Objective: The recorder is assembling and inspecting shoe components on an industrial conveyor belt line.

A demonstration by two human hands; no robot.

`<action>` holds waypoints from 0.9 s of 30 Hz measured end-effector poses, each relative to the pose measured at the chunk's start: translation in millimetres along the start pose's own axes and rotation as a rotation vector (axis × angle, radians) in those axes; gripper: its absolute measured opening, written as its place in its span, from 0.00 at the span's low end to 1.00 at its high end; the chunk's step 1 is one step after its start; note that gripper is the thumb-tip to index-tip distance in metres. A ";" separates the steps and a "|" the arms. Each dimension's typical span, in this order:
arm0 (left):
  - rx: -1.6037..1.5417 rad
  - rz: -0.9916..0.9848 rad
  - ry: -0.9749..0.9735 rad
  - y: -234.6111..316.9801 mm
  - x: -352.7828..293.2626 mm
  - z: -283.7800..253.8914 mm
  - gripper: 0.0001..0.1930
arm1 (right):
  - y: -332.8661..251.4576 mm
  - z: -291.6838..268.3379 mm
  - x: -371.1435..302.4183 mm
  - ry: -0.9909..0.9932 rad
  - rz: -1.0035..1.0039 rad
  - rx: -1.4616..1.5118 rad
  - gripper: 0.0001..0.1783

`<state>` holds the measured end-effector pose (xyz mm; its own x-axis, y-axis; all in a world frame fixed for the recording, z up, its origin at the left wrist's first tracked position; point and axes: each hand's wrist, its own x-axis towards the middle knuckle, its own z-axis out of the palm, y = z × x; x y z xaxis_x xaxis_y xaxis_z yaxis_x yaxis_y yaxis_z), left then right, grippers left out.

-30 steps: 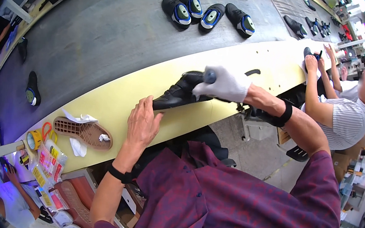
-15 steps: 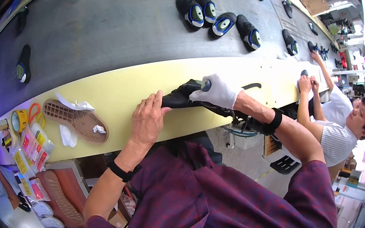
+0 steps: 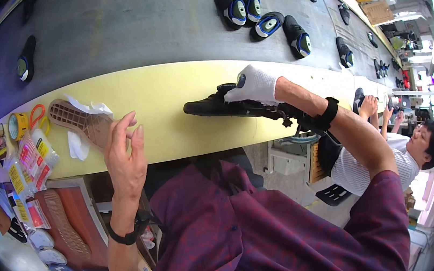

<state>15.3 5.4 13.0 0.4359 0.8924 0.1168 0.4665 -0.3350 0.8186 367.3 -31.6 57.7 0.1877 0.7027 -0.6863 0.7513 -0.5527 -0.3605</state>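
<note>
In a white knit glove, my right hand (image 3: pixel 258 86) is closed round a black shoe (image 3: pixel 208 106), held level above the pale yellow worktop with its toe to the left. The glove covers the shoe's opening and part of its side. My bare left hand (image 3: pixel 127 160) is off the shoe, fingers stretched and apart, nothing in them. It is nearest to a brown shoe sole (image 3: pixel 75 118) with a gridded inner face, and covers that sole's right end. Scraps of white paper (image 3: pixel 77 145) lie at the sole; whether my fingertips touch it I cannot tell.
Black shoes (image 3: pixel 296 38) stand along the grey conveyor belt (image 3: pixel 133 22) beyond the yellow worktop (image 3: pixel 169 129). At the left lie a yellow tape roll (image 3: pixel 17 126), orange-handled scissors (image 3: pixel 38 112) and plastic packets (image 3: pixel 35 159). A co-worker (image 3: pixel 382 161) sits at the right, hands at another shoe.
My left hand has let go of the shoe's toe and moved left toward the brown sole, its fingers opening. The shoe, still in my right hand, has shifted slightly left and lies more level.
</note>
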 end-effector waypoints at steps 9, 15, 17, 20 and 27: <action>-0.103 -0.044 -0.077 -8.3 -14.0 5.8 0.14 | 22.1 13.9 -5.9 0.136 -0.069 -0.006 0.32; -0.083 0.001 -0.043 13.8 -11.5 -6.2 0.14 | 20.5 5.8 -31.1 0.132 -0.008 0.039 0.31; -0.095 -0.049 -0.071 14.2 -14.5 -7.2 0.14 | 14.3 1.8 -27.3 0.116 -0.019 0.082 0.30; -0.084 -0.058 -0.124 11.7 -14.1 -2.2 0.14 | 0.2 4.3 -10.9 0.069 -0.076 -0.010 0.30; -0.105 -0.022 -0.174 1.0 -16.9 20.3 0.16 | 3.9 2.3 -5.0 0.065 -0.086 -0.078 0.29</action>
<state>24.0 -16.2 0.4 0.5572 0.8303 0.0064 0.3986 -0.2742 0.8752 367.8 -38.3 58.3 0.1589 0.7753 -0.6113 0.8129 -0.4541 -0.3646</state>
